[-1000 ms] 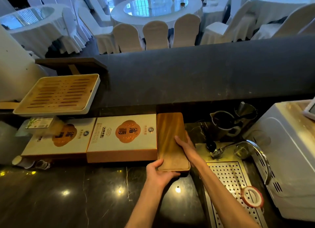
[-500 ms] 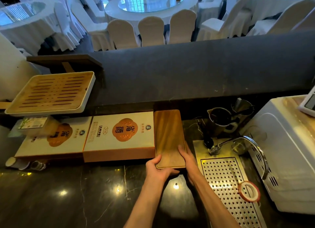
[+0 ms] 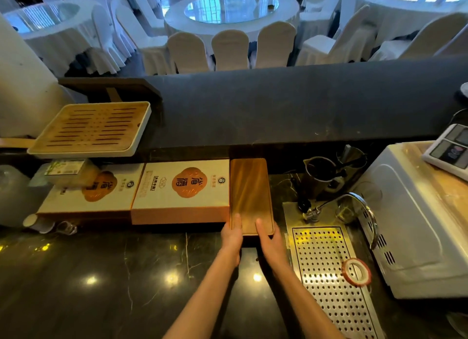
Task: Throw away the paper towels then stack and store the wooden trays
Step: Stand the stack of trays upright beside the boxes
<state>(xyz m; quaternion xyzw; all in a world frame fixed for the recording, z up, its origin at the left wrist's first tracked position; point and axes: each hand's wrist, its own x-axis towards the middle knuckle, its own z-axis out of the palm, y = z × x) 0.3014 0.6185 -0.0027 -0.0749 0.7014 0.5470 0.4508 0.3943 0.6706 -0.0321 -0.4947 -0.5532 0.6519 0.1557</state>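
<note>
Wooden trays, stacked as one narrow pile, lie lengthwise on the dark marble counter with the near short end directly under the fingertips of both hands. Left hand: fingers extended and flat, tips resting on the top tray's near left corner, not curled around anything. Right hand: fingers likewise extended, tips laid on the near right part of the top surface, palm off the near edge; no clenching seen. Whether either thumb hooks beneath the pile cannot be told.

Beyond the fingertips the pile runs away to the dark raised ledge. Immediately left of the left fingers, the pile's long side sits just beside, possibly touching, a white and orange gift box; a second similar box lies further left. Right of the right fingers is a perforated metal drain tray carrying a roll of tape. A slatted bamboo tray sits raised, well apart to the far left.
</note>
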